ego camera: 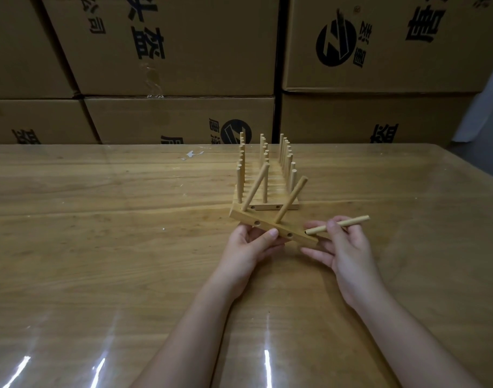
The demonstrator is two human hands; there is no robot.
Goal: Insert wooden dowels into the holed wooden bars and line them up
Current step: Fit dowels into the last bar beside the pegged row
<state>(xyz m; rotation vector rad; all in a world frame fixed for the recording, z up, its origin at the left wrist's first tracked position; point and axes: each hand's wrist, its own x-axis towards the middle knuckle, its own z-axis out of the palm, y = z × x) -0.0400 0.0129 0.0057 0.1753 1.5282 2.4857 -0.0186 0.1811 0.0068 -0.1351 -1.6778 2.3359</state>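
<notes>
My left hand (251,245) grips a holed bar (270,226) with two tilted dowels (291,199) standing in it. My right hand (343,247) pinches a third dowel (337,224), its tip at the bar's 3 o'clock end. Finished bars (267,207), three dowels each, line up toward 12 o'clock on the table (99,219). Six closed cardboard boxes (183,51) stand behind, their contents hidden.

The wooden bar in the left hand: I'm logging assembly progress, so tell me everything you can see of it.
The wooden bar is a pale, straight rectangular strip, held slanted in front of the finished row. Its near side shows two round holes. Two dowels stand in its top face, leaning right. The left hand grips its middle, thumb on the near side. The right hand holds a third dowel tip-first at its right end; contact is unclear.
</notes>
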